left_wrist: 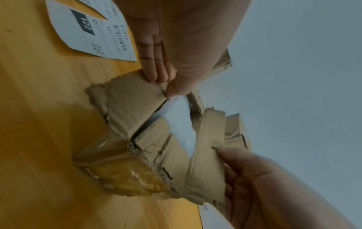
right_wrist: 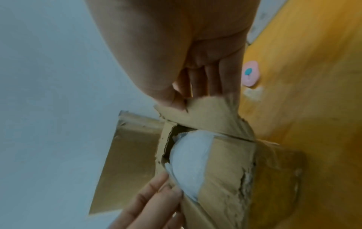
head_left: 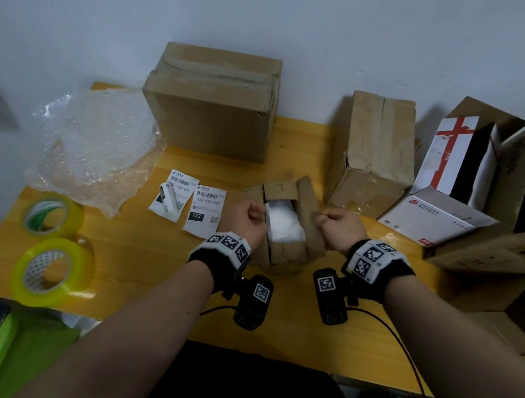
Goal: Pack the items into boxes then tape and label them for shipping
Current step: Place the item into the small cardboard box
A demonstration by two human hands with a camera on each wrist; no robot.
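on a yellow table (head_left: 145, 269) against a pale wall (head_left: 285, 11), left hand (head_left: 247, 219) and right hand (head_left: 341, 227) each pinch a flap of a small box (head_left: 286, 237); bigger boxes (head_left: 214, 104) crowd the far edge.

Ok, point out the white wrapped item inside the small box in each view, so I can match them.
Head: the white wrapped item sits at centre, in the small box between both hands.
Left wrist: right of centre, showing between the flaps.
Right wrist: lower centre, bulging out of the opening.
Shared landmark: the yellow tabletop.
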